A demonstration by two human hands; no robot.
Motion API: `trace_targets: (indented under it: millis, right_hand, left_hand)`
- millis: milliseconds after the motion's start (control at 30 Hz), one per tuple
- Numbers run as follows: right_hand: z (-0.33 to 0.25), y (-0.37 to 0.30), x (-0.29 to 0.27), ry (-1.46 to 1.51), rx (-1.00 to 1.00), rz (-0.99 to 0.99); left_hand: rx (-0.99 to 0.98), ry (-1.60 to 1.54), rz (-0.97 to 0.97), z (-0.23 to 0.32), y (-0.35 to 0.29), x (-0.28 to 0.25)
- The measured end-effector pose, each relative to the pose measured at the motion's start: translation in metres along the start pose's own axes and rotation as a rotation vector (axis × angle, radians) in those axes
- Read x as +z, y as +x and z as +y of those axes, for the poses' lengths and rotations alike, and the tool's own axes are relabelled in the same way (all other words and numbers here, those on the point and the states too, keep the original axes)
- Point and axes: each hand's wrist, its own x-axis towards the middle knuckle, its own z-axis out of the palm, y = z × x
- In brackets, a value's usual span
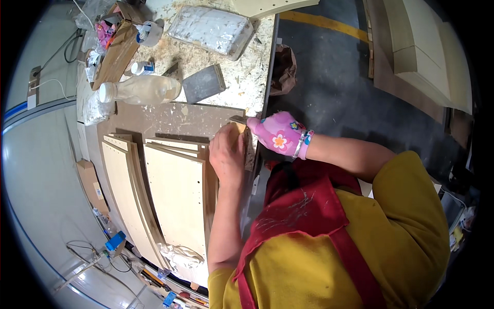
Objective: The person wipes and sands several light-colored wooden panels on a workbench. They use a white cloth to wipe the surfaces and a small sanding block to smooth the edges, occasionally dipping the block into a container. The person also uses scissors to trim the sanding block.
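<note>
My bare left hand (227, 154) is closed at the right end of the workbench, its fingers curled against a small tan-orange piece (240, 126) with a dark edge. What exactly the piece is cannot be made out. My right hand (280, 134), in a pink flowered glove, meets it from the other side, fingers folded together and mostly hidden. Just left of my left wrist lies a stack of pale wooden panels (177, 180) with small drilled holes. Farther left is a second stack of narrow, pale panels (128, 190). Both rest on a brown board (206, 114).
A cloudy plastic bottle (144, 89), a dark grey block (204, 84) and a wrapped white slab (210, 31) occupy the far bench. An open cardboard box (121, 51) holds odds and ends. Right of the bench, a brown paper bag (283, 69) and large pale panels (427, 51) stand.
</note>
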Motion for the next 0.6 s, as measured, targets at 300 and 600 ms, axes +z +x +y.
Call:
trace_targets:
  millis: [300,600]
  right_hand:
    - [-0.005,0.006,-0.002,-0.124,-0.042,-0.123]
    - [-0.007,0.001,-0.005,-0.172,-0.09,-0.11]
  left_hand:
    - [0.019,0.017,0.016,0.003,0.001,0.001]
    - [0.027,0.04,0.003,0.001,0.002,0.0]
